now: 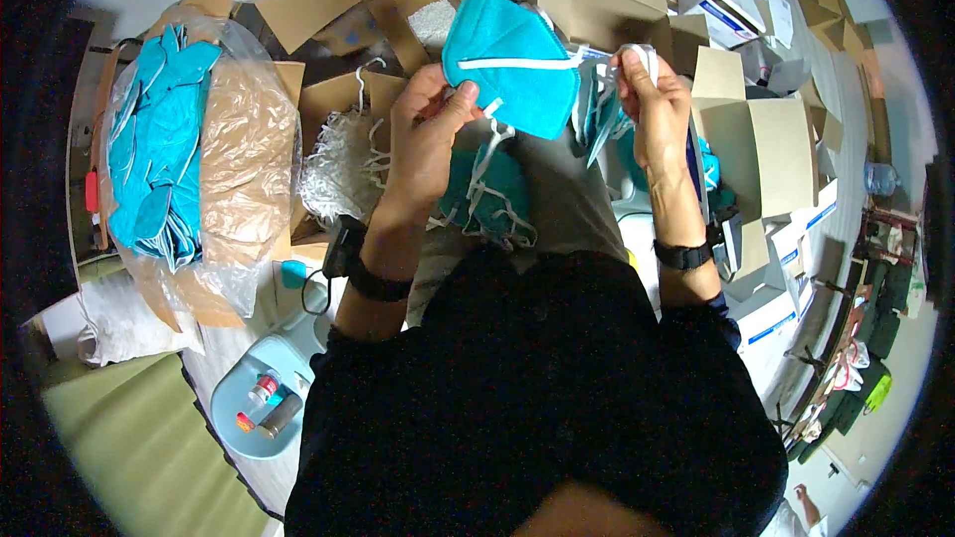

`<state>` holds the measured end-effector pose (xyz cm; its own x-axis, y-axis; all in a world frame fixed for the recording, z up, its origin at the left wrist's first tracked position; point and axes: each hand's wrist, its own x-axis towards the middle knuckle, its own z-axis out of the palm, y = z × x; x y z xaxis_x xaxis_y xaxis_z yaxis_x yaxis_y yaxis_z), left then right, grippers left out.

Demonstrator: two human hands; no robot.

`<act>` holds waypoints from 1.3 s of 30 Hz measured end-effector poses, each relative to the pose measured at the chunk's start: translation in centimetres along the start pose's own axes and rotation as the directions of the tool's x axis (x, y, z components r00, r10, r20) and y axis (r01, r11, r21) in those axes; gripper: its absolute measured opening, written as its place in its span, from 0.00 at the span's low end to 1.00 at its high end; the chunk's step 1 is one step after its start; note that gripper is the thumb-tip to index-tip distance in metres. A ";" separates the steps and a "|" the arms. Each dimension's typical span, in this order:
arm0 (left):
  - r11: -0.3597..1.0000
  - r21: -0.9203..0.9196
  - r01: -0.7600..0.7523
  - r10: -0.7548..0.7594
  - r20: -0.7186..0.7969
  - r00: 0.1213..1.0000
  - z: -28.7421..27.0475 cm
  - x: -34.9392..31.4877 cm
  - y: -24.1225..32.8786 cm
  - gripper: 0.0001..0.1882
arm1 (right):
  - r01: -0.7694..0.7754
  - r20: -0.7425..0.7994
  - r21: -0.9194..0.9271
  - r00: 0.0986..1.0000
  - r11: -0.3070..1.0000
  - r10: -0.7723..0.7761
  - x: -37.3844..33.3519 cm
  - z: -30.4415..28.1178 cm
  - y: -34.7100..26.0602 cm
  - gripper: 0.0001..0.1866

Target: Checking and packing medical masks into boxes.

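In front of me I hold up a teal folded face mask [509, 30] with a white strap [517, 65] across it. My left hand [426, 129] is closed in a pinch on the mask's lower left edge. To the right of the mask, the fingers of my right hand [652, 104] are closed on the white strap, drawing it out sideways from the mask. More teal masks with dangling white straps [479, 184] lie in my lap. Behind the right hand, further teal masks [597, 109] are partly hidden.
On the left stands a plastic-lined carton [249, 154] with many teal masks [159, 159]. Nearer to me, a cardboard box holds a heap of white straps [343, 164]. Open cartons [781, 154] crowd the right side. A pale blue stool [239, 428] at lower left carries a bottle [264, 388].
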<state>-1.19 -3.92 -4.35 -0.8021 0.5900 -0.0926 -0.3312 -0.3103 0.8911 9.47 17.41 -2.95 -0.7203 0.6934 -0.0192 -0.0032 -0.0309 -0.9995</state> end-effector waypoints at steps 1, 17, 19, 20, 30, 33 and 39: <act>0.997 0.018 -0.076 0.077 -0.037 0.996 0.1 0.2 -0.2 0.09 | 0.027 0.020 0.033 0.999 0.999 -0.028 -0.1 0.3 -0.2 0.11; 0.875 0.298 0.383 -0.461 0.269 0.846 -1.2 -0.6 -1.0 0.07 | 0.038 0.390 -0.055 0.921 0.998 -0.014 -0.7 2.9 -3.6 0.17; 0.847 0.283 0.450 -0.522 0.284 0.804 -0.6 -1.4 -0.6 0.06 | 0.099 0.314 -0.064 0.946 0.993 -0.074 -0.7 3.1 -3.2 0.17; 0.931 0.359 0.064 -0.210 0.385 0.899 -1.6 -1.7 -2.3 0.07 | 0.058 0.306 -0.100 0.952 0.993 -0.025 -0.5 2.4 -3.3 0.14; 0.292 -0.756 0.586 -0.472 0.419 0.776 -2.5 -1.1 -6.1 0.08 | -0.151 -0.042 0.010 0.988 0.988 0.151 0.0 0.1 -1.1 0.05; 0.341 -0.743 0.576 -0.448 0.411 0.794 -3.0 -1.6 -7.1 0.08 | -0.087 -0.015 -0.062 0.996 0.994 0.087 -0.7 1.4 -1.1 0.08; 0.719 -0.611 0.331 -0.490 -0.108 0.865 0.4 -2.4 -4.7 0.07 | -0.080 0.161 -0.111 0.982 0.991 0.098 -2.0 2.0 -1.5 0.10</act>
<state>2.47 -3.64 -8.13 -0.5854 0.5816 -0.5648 -0.8072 -0.4834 0.3388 9.49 14.64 -1.40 -0.8192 0.5623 -0.1126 0.1320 -0.0061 -0.9912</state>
